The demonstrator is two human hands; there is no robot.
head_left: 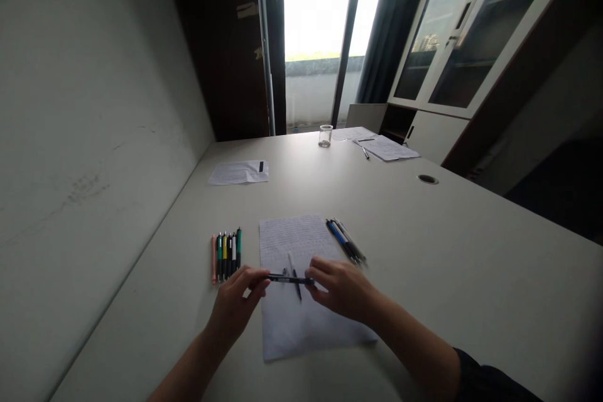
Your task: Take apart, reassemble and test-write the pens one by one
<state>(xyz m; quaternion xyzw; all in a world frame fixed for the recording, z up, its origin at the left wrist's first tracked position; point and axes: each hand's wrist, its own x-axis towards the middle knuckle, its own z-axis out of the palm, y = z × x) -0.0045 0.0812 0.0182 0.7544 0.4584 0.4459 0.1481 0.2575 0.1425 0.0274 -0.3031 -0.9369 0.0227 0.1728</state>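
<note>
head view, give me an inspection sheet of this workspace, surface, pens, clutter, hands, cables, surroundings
Surface: pale table, round hole toward the right
Job's things: dark pen held over a written sheet; pen row left of the sheet, pen group at its right edge
Clutter: glass and loose papers toward the far end
Hands: left hand and right hand grip the dark pen's opposite ends
Cables: nothing seen
Surroundings: wall left, window ahead, cabinet right

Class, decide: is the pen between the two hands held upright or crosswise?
Crosswise: the dark pen runs nearly level from the left hand to the right hand, over the written paper.
</note>
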